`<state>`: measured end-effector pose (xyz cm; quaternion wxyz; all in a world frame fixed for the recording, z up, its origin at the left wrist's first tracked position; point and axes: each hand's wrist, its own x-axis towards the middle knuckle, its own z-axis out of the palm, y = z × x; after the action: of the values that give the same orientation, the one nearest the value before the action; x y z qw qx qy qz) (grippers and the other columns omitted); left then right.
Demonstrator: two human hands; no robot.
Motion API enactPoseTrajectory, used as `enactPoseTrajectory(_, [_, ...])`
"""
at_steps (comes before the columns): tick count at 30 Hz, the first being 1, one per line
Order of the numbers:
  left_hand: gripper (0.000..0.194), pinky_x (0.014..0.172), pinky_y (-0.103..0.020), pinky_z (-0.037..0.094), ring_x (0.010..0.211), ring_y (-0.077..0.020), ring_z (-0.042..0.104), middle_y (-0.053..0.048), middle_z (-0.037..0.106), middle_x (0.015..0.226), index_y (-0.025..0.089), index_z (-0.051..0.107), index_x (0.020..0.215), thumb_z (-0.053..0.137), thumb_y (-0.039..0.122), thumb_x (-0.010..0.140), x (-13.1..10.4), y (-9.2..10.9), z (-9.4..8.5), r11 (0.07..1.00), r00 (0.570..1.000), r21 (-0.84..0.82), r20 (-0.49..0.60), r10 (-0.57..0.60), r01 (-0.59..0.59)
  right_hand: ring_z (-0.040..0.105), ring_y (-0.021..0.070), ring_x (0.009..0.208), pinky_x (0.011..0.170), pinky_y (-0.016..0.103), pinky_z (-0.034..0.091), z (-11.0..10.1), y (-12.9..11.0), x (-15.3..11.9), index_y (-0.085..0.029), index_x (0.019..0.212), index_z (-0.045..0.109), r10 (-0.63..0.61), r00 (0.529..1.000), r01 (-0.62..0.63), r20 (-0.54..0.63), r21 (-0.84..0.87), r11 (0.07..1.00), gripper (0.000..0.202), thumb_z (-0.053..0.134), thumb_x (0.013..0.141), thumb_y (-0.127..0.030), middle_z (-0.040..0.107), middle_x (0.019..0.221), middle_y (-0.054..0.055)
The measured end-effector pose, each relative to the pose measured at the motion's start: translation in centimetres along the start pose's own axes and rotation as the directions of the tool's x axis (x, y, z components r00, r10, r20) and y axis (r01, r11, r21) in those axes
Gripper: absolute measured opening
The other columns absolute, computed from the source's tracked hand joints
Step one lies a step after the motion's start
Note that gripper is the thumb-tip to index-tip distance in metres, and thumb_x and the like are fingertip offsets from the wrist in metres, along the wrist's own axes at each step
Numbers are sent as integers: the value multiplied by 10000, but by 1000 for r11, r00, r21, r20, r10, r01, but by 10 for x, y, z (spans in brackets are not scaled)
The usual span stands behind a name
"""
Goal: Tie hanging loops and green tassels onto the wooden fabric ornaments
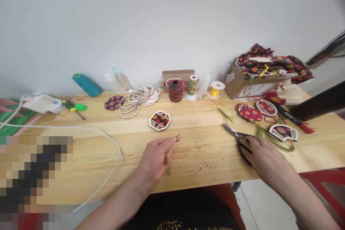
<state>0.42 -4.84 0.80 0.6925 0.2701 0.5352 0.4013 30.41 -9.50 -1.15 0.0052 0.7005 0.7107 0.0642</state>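
Observation:
My left hand [157, 158] is closed in a pinch, with a short olive-green thread [168, 169] showing below the fingers and a tip of it at the thumb. On the right, my right hand [265, 154] is closed over the black handles of a pair of scissors [237, 136], whose blades point away to the left. Beyond my left hand lies an octagonal fabric piece [160, 120] with a cut-out wooden frame. A fan-shaped ornament [283, 132] and an olive tassel [265, 136] lie just past the scissors.
Wooden frames [129, 110] are piled at the back, near a dark red cord spool [175, 91], an olive thread spool [192, 88] and a yellow one [216, 90]. A cardboard box [237, 85] of fabric stands back right. A white cable [119, 147] loops across the left. Dark scraps [206, 165] dot the table.

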Motion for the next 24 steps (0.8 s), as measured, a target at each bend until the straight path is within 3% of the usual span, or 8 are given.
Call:
enactPoseTrajectory(9, [284, 397, -188, 132, 389, -29, 173, 118, 253, 374, 118, 715, 782, 726, 342, 606, -1, -8, 2, 1000, 1000, 17, -24, -16, 16, 601, 295, 841, 735, 391, 487, -3, 4, 4, -99, 975, 574, 57, 995, -61, 77, 45, 997, 264, 455, 765, -206, 586, 914, 165])
enactPoseTrajectory(11, [290, 397, -189, 130, 387, -28, 178, 115, 265, 374, 114, 715, 778, 733, 341, 598, -1, -9, 2, 1000, 1000, 19, -21, -9, 10, 602, 296, 808, 682, 391, 485, -11, 2, 5, -126, 970, 569, 114, 991, -121, 75, 111, 986, 270, 472, 749, -248, 575, 931, 160])
enactPoseTrajectory(13, [300, 397, -190, 130, 384, -27, 181, 115, 268, 373, 110, 713, 776, 736, 348, 595, -1, -8, 2, 1000, 1000, 26, -20, 0, 1, 594, 279, 772, 652, 382, 476, -23, -5, 5, -149, 948, 567, 128, 990, -138, 55, 281, 950, 266, 488, 747, -305, 576, 910, 142])
enactPoseTrajectory(15, [310, 396, -189, 132, 381, -28, 181, 117, 265, 371, 109, 711, 785, 732, 358, 602, 0, -7, 3, 999, 1000, 44, -22, 7, -6, 573, 226, 704, 612, 337, 467, -37, -16, 2, -172, 906, 564, 59, 994, -103, 96, 561, 822, 252, 517, 752, -366, 579, 818, 95])
enactPoseTrajectory(17, [320, 394, -191, 130, 376, -31, 178, 118, 262, 363, 110, 711, 803, 721, 370, 617, -1, -7, 4, 997, 999, 69, -26, 20, -19, 533, 170, 625, 545, 279, 445, -50, -32, -2, -184, 882, 557, -99, 976, -101, 196, 801, 591, 268, 564, 743, -413, 565, 733, 45])
enactPoseTrajectory(19, [334, 393, -193, 128, 374, -34, 179, 117, 264, 360, 109, 713, 830, 712, 377, 631, -2, -6, 3, 995, 999, 88, -29, 40, -37, 506, 150, 611, 522, 256, 421, -60, -49, -6, -181, 925, 572, -250, 938, -113, 238, 896, 429, 333, 588, 735, -454, 559, 712, 29])
enactPoseTrajectory(21, [346, 393, -195, 125, 374, -36, 184, 115, 272, 359, 106, 715, 852, 707, 383, 644, -3, -6, 3, 993, 997, 101, -34, 71, -68, 479, 145, 608, 512, 249, 398, -66, -64, -8, -172, 897, 595, -338, 910, -109, 240, 925, 364, 389, 593, 725, -521, 547, 686, 25])
enactPoseTrajectory(24, [349, 396, -197, 129, 380, -40, 202, 106, 300, 358, 108, 718, 868, 703, 389, 660, -8, -6, 0, 985, 992, 129, -44, 116, -110, 440, 135, 602, 498, 239, 359, -68, -80, -7, -162, 813, 605, -403, 875, -113, 269, 922, 370, 429, 540, 757, -582, 523, 659, 21])
